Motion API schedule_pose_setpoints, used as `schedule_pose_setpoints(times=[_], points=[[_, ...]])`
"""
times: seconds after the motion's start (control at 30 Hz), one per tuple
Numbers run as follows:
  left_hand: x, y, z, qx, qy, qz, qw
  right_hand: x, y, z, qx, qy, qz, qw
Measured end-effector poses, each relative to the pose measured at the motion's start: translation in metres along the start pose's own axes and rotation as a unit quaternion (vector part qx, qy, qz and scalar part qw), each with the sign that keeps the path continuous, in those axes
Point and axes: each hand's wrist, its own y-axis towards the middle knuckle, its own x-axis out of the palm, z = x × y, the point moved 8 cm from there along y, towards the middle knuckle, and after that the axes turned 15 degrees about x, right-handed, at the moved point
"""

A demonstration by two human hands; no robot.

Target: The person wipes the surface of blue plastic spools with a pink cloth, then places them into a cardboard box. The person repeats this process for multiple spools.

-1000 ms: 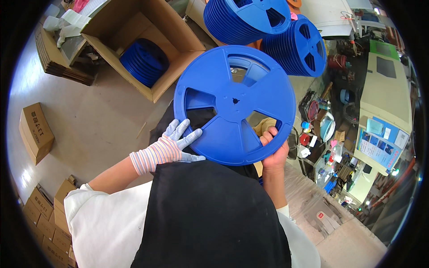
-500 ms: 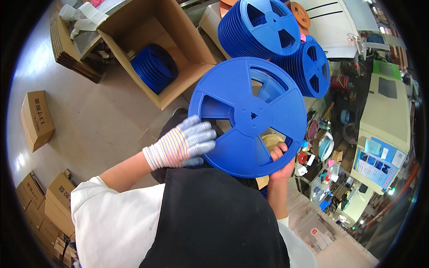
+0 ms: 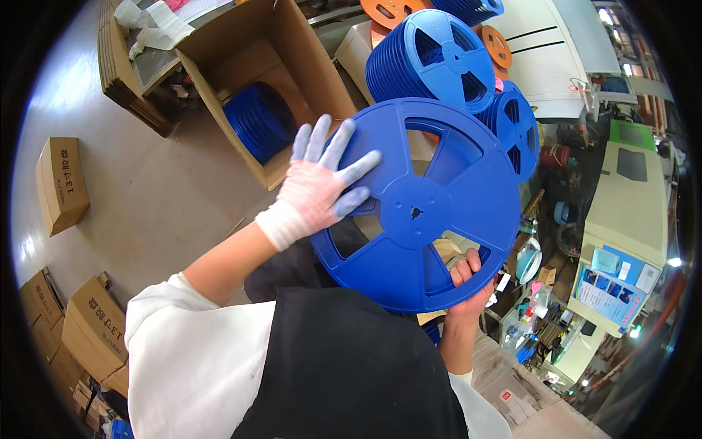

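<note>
A large blue plastic reel (image 3: 468,197) with cut-out windows faces me in front of my body. My right hand (image 3: 470,284), bare, grips its lower right rim, with the fingers coming through a window. On the reel's left side is my left hand (image 3: 322,179), in a pale striped glove, its fingers spread over the upper left face and rim. Whether the left fingertips press on the plastic or hover just over it, I cannot tell. Behind the reel stand stacks of similar blue reels (image 3: 431,58).
An open cardboard box (image 3: 318,80) beyond my left hand holds several blue reels (image 3: 257,121). Flattened cardboard (image 3: 131,88) leans at a table on the far left. Closed cartons (image 3: 62,186) stand on the floor. Orange reels (image 3: 391,10) lie at the back; a cluttered bench (image 3: 526,322) is at right.
My left hand has moved up along the reel's left side, and its fingers have spread wider. The reel, in my right hand, sits slightly lower and further right in view.
</note>
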Motion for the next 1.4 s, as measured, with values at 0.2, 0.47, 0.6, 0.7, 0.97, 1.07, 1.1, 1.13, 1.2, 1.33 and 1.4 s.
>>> schedule_pose_setpoints(times=[0.2, 0.47, 0.6, 0.7, 0.97, 1.07, 1.1, 1.13, 1.2, 1.33, 1.4], points=[[0.015, 0.004, 0.035, 0.031, -0.050, 0.005, 0.998, 0.014, -0.007, 0.005, -0.007, -0.012, 0.021, 1.000], [0.037, 0.013, -0.019, -0.081, -0.021, 0.072, 0.994, 0.028, -0.002, 0.010, 0.006, -0.021, -0.005, 1.000], [0.045, -0.008, 0.015, -0.048, -0.078, 0.059, 0.994, 0.025, 0.000, 0.008, 0.003, -0.032, -0.002, 0.999], [0.044, 0.000, -0.009, -0.094, -0.052, 0.059, 0.993, 0.023, -0.001, 0.009, 0.008, -0.020, 0.008, 1.000], [0.056, -0.019, 0.022, -0.066, -0.115, 0.037, 0.990, 0.021, 0.003, 0.008, 0.016, -0.043, 0.010, 0.999], [0.052, -0.034, 0.012, -0.013, -0.138, -0.002, 0.990, 0.016, 0.002, 0.004, -0.003, -0.029, 0.016, 0.999], [0.049, -0.041, 0.002, 0.005, -0.162, -0.035, 0.986, 0.014, 0.002, 0.002, -0.012, -0.020, 0.019, 1.000], [0.042, -0.049, -0.003, 0.047, -0.151, -0.065, 0.985, 0.010, 0.003, -0.001, -0.013, -0.012, 0.027, 0.999], [0.031, -0.068, -0.005, 0.155, -0.161, -0.088, 0.971, -0.001, 0.003, -0.008, -0.013, 0.008, 0.043, 0.999], [0.025, -0.062, 0.006, 0.244, -0.156, -0.094, 0.952, -0.011, 0.013, -0.017, 0.009, 0.066, 0.050, 0.996], [0.024, -0.054, 0.013, 0.275, -0.119, -0.076, 0.951, -0.009, 0.018, -0.020, 0.017, 0.072, 0.056, 0.996]])
